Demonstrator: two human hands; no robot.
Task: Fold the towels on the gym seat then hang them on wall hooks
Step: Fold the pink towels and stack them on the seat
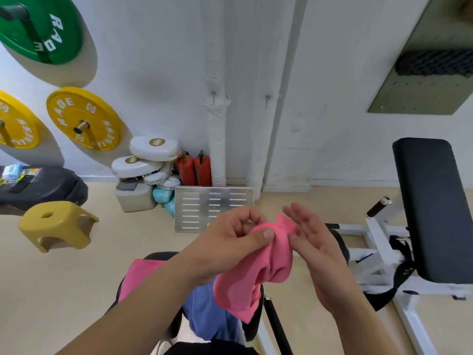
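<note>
A pink towel (253, 272) hangs bunched in the air in front of me, above the black gym seat (153, 256). My left hand (230, 242) pinches its top edge between thumb and fingers. My right hand (312, 239) touches the same top edge with its thumb, its fingers spread apart. Under my left forearm another pink towel (139, 274) lies on the seat, and a blue towel (210, 316) drapes over the seat's near side. Two small wall hooks (213, 94), (267, 98) stick out of the white wall ahead.
A yellow plastic stool (55, 224) stands on the floor at left. White pads, red extinguishers (194, 169) and a metal plate (213, 211) sit by the wall. A black weight bench on a white frame (430, 208) is at right. Coloured weight plates (83, 119) hang at left.
</note>
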